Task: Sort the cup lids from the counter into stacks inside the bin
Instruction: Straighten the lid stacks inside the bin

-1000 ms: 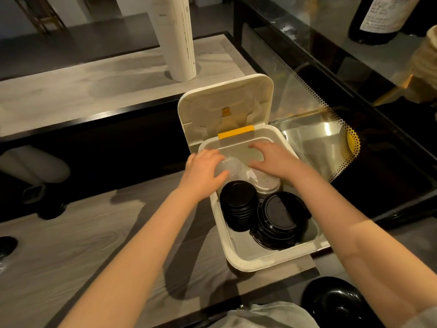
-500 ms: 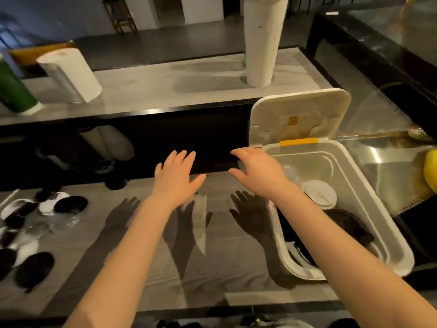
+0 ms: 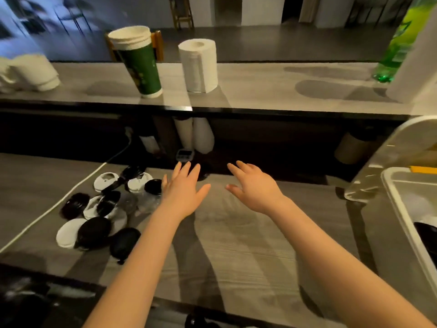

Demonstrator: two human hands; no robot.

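Wood-grain counter (image 3: 236, 245) | round black, white lids (image 3: 94, 216) | left hand (image 3: 183, 190), right hand (image 3: 254, 189): fingers spread, empty

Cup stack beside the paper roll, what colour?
Dark green cup stack, white rims and base; head view.

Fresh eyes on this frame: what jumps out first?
Two open, empty hands, left hand and right hand, hover mid-frame over the wood-grain counter. Left of them lies a scatter of black, white and clear cup lids; the open white bin sits at the right edge. A green cup stack and paper towel roll stand on the ledge behind.
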